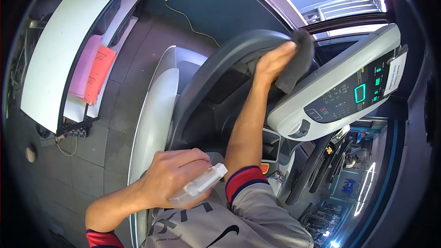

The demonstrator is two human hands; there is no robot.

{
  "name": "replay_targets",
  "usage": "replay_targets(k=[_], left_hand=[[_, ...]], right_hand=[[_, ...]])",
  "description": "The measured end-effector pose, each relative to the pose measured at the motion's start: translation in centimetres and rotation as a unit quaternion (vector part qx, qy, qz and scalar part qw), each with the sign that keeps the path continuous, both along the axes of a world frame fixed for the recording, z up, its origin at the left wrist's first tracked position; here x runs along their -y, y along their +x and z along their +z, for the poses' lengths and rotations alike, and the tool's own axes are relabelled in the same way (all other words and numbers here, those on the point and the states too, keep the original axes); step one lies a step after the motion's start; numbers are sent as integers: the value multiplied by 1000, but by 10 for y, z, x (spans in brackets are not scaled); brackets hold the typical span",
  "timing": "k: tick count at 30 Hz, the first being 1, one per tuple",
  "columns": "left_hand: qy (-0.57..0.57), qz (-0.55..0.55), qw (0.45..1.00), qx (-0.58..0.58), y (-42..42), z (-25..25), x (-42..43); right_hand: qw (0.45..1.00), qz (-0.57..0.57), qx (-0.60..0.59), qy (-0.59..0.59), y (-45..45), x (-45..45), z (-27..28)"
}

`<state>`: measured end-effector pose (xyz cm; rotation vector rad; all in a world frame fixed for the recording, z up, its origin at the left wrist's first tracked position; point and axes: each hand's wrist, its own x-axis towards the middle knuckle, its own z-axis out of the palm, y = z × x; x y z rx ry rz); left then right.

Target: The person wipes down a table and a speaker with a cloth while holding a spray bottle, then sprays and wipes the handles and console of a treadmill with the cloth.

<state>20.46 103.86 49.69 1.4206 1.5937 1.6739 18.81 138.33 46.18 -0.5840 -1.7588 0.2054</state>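
My right hand point(274, 62) was closed on the cloth point(301, 59) at the rail point(216, 64), its flap at three o'clock, long axis one to seven. The console point(335, 76) crowded four; the rail curved free toward eight. My left hand point(177, 174) gripped the bottle point(202, 186), farther back at seven.

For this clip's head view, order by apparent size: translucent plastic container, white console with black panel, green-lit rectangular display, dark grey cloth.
1. White console with black panel
2. Dark grey cloth
3. Translucent plastic container, partly hidden by the left hand
4. Green-lit rectangular display
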Motion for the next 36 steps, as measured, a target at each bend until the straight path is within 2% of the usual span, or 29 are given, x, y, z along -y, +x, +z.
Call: replay_targets(k=[2, 3, 4, 6, 8, 9, 10, 11, 12, 14, 15, 18, 19, 20, 21, 22, 23, 24, 25, 26, 27, 29, 30, 31, 32, 33, 34, 36], left_hand=[[2, 1, 1000, -10, 4, 5, 6], [2, 2, 1000, -18, 4, 7, 10], [-2, 6, 1000, -22, 3, 9, 15], [-14, 24, 999, -20, 8, 9, 26], [-34, 35, 998, -32, 13, 12, 35], [-28, 43, 998, -36, 15, 14, 37], [-21, 53, 998, -39, 17, 16, 39], [-22, 59, 997, -36, 20, 16, 41], [-21, 61, 997, -35, 22, 17, 44], [-20, 66, 997, -34, 28, 19, 44], [-23, 70, 997, -30, 34, 19, 45], [-31, 70, 997, -24, 44, 21, 49], [-35, 67, 997, -23, 48, 22, 50], [-33, 70, 997, -24, 52, 21, 50], [-32, 73, 997, -24, 57, 20, 51], [-32, 76, 996, -24, 60, 20, 54], [-41, 81, 996, -20, 63, 23, 56], [-48, 88, 995, -15, 66, 26, 57], [-55, 97, 994, -12, 70, 28, 60], [-56, 100, 993, -15, 72, 30, 63], [-54, 104, 993, -17, 75, 31, 66], [-48, 105, 993, -19, 80, 33, 74], [-44, 105, 993, -21, 81, 33, 78], [-40, 109, 993, -24, 82, 33, 81], [-38, 116, 992, -25, 85, 33, 85], [-38, 118, 992, -25, 87, 32, 87], [-36, 122, 992, -24, 89, 32, 89], [-40, 122, 991, -24, 91, 34, 93]], right_hand=[[992, 21, 102, 68, 9, 5, 5], [994, -4, 96, 56, 9, 1, 12], [997, -7, 76, 4, 6, -3, 21], [985, -100, 86, -115, -7, 14, 29], [923, -36, 133, -359, -18, 74, 53], [993, 69, 86, -41, -18, 42, -11], [985, 90, 146, 17, -10, 79, -13], [962, 158, 222, 19, 6, 105, -21], [949, 172, 243, 106, 22, 127, -31], [948, 241, 190, 88, 52, 163, -44], [941, 277, 192, 14, 68, 177, -70], [957, 222, 183, 32, 73, 156, -91], [964, 110, 242, 8, 63, 137, -87], [952, 82, 262, -132, 52, 108, -87], [971, 89, 194, -109, 39, 73, -79], [960, 10, 273, -60, 42, 60, -62], [937, -7, 343, -73, 49, 71, -42], [903, -28, 405, -139, 58, 68, -50], [844, -101, 510, 127, 82, 65, -81], [710, -169, 566, 382, 108, 70, -105], [831, -71, 477, 277, 119, 95, -101], [823, 9, 541, 170, 125, 117, -130], [800, 22, 598, 49, 112, 124, -100], [761, 39, 644, -71, 90, 134, -48], [704, 53, 681, -193, 83, 137, -19], [817, 72, 542, 183, 124, 81, -138], [744, 105, 650, 112, 115, 86, -121], [548, 161, 820, -35, 87, 107, -65]])
